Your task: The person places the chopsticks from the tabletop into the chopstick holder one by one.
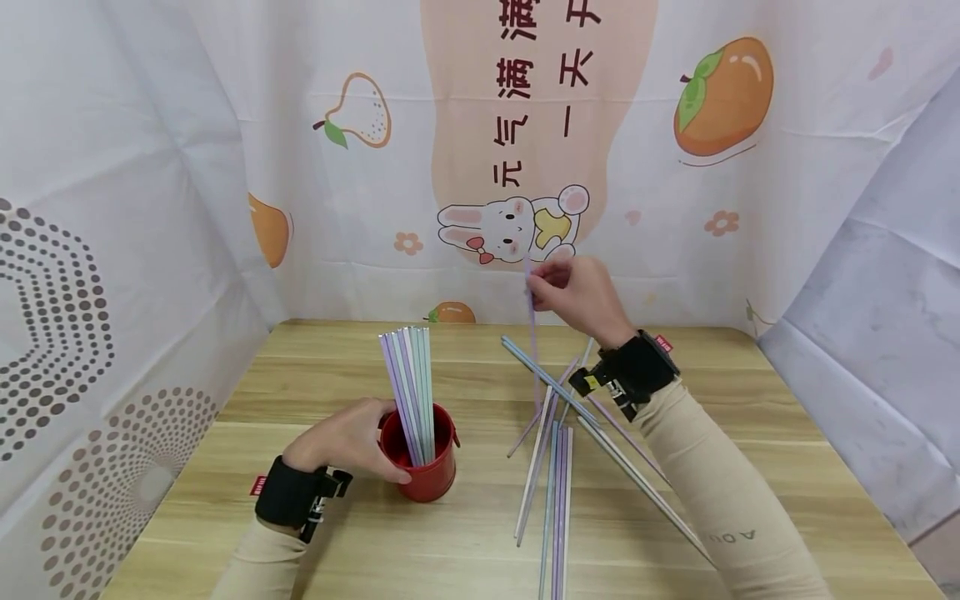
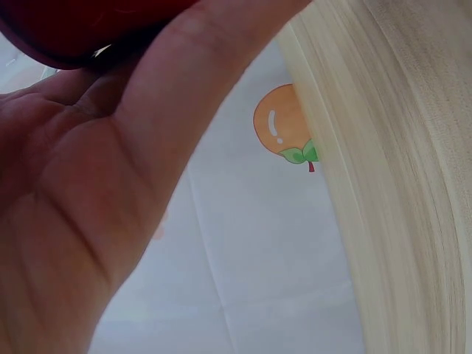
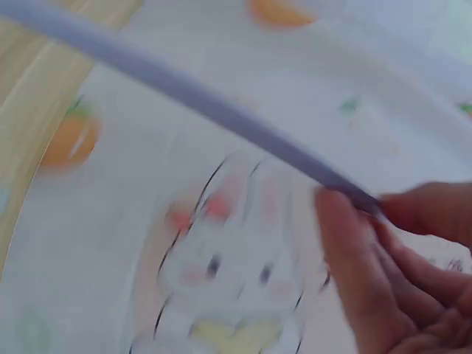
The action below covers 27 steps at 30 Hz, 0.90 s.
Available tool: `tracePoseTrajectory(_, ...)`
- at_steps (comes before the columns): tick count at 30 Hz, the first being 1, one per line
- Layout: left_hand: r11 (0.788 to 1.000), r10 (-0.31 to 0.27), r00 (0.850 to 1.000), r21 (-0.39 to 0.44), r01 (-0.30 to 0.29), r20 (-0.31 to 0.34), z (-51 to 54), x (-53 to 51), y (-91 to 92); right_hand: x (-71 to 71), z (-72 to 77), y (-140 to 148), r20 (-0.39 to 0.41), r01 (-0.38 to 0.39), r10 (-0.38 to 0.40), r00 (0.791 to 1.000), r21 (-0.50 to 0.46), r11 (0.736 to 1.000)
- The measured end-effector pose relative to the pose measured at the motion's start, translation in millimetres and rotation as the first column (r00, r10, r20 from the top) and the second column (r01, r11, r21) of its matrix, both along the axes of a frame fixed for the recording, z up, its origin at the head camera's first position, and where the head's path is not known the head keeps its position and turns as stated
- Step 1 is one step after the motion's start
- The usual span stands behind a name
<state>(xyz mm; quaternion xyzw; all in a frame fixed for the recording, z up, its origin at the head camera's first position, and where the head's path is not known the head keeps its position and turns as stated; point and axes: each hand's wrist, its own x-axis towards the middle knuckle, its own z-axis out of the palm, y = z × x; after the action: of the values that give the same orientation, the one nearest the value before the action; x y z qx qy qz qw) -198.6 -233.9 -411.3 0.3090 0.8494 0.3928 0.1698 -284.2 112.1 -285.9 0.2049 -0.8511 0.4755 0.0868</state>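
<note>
My left hand (image 1: 352, 437) grips the side of a small red bucket (image 1: 438, 479), thumb at the front of its rim; the left wrist view shows the palm (image 2: 81, 177) under the red bucket wall (image 2: 96, 22). Several purple, pale green and white sticks (image 1: 412, 392) stand in the bucket, leaning slightly left. Above the back of the table, my right hand (image 1: 577, 296) pinches a purple stick (image 1: 534, 342) near its upper end, and it hangs nearly upright. In the right wrist view, thumb and fingers of that hand (image 3: 405, 265) hold the tip of the purple stick (image 3: 221, 110).
Loose blue, purple, white and green sticks (image 1: 558, 500) lie crossed and spread on the wooden table (image 1: 465, 558), right of the bucket. A printed cloth (image 1: 330, 192) hangs behind the table's back edge.
</note>
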Motion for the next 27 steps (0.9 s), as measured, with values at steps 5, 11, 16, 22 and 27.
tracePoseTrajectory(5,1.000,-0.005,1.000,0.005,0.005,0.003,-1.2,-0.7,-0.3,14.4,14.1,-30,-0.037,-0.108,0.101,0.994,-0.272,0.956)
tracePoseTrajectory(11,1.000,-0.003,1.000,0.000,0.003,-0.002,-1.2,-0.6,-0.1,23.5,9.0,-61,-0.052,-0.183,0.176,0.983,-0.356,0.916)
tracePoseTrajectory(16,1.000,0.001,1.000,0.001,-0.001,-0.004,-2.3,-0.8,-0.4,26.6,-9.4,-81,0.015,-0.177,0.192,0.981,-0.320,0.931)
tracePoseTrajectory(22,1.000,-0.008,1.000,0.003,0.008,-0.003,-2.9,-1.8,0.0,26.3,-17.0,-88,0.052,-0.168,0.193,0.980,-0.309,0.936)
tracePoseTrajectory(27,1.000,-0.004,1.000,0.014,0.004,0.011,-3.0,-1.3,0.9,25.4,-10.4,-86,0.003,-0.139,0.152,0.988,-0.387,0.911)
